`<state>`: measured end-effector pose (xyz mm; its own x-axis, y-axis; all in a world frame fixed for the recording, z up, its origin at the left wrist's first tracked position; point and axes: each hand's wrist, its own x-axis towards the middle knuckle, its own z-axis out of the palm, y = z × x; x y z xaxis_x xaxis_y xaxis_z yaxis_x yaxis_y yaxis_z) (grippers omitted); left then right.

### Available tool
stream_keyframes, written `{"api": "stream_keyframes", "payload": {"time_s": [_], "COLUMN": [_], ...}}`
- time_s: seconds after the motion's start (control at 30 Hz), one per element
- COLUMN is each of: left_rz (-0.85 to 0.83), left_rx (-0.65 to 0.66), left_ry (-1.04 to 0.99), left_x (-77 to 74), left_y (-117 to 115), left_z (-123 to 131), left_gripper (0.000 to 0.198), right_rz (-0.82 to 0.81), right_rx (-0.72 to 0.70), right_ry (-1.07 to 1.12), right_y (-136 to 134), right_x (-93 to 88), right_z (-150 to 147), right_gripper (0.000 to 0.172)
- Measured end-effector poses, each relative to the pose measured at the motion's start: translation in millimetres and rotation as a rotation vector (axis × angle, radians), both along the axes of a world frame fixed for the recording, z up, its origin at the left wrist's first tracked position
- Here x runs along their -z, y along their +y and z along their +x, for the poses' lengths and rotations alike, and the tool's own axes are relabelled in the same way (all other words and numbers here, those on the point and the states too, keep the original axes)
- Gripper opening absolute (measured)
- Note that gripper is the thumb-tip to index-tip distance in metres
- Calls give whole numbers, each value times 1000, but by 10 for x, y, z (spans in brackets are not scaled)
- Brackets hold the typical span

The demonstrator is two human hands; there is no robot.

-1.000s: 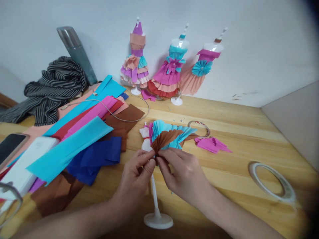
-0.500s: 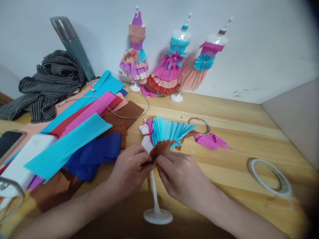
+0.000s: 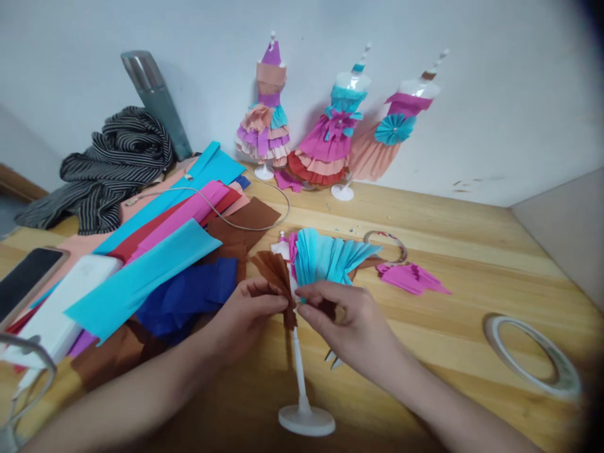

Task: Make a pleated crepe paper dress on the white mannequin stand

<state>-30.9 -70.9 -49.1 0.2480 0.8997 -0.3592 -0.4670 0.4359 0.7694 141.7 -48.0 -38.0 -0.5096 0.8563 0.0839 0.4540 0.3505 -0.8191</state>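
At the left, the sheets of coloured paper [image 3: 146, 274] lie overlapped; they are best left clear of the working forearm. The left hand [image 3: 243, 311] pinches the brown pleated paper [image 3: 275, 270] between thumb and fingers, its folds fanning up and leftward in front of the small white dress form [image 3: 280, 249]. A firm but light pinch right at the gathered end should suit it: crepe-like paper probably creases or tears if squeezed hard, and loose folds could spring apart. The form's white stand [image 3: 306, 420] is upright on the tabletop [image 3: 472, 264]; a knock from either wrist might tip it. The right hand [image 3: 352, 318] has thumb and forefinger curved and parted just beside the gather; whether they touch it, I cannot tell. Small fingertip movements there seem wisest, keeping the knuckles off the blue pleated paper [image 3: 328, 257] just beyond, whose folds could flatten.
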Motion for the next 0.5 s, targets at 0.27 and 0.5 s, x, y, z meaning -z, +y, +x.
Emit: {"api": "stream_keyframes", "payload": {"time_s": [0.27, 0.5], "left_rz": [4, 45], "left_rx": [33, 35], "left_ry": [-99, 21], "left_x": [58, 70], "left_y": [-25, -45], "left_z": [20, 52], "left_gripper": [9, 20], "right_rz": [-292, -323], "right_rx": [85, 181], "right_ry": [319, 453], "right_y": [-50, -92], "right_x": [20, 35], "right_z": [-126, -187], "right_gripper": [7, 8]}}
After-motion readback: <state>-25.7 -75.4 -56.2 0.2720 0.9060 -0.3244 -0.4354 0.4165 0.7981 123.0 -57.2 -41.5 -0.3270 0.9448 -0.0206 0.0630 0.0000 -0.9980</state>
